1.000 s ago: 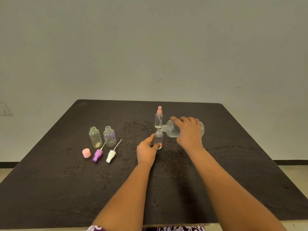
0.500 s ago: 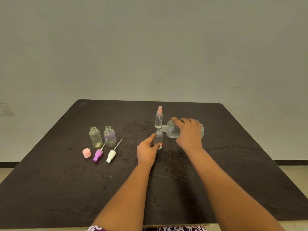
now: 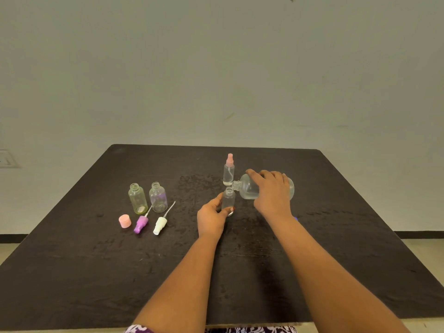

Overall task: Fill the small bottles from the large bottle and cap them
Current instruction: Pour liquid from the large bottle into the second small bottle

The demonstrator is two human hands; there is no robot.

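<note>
Large bottle tipped over a small bottle at mid-tabletop.
Well to the left stand a yellowish bottle and a purplish bottle, both uncapped, with a pink cap, purple sprayer and white sprayer lying before them; a pink-topped spray bottle stands just behind. The left hand has its grip curled round the upright small bottle. The right hand clamps the large bottle from above — long axis near level, neck pointing left, at the small bottle's mouth.

Within the last second, your right hand dipped the tilted large bottle only very slightly lower over the open small bottle that your left hand gripped.
</note>
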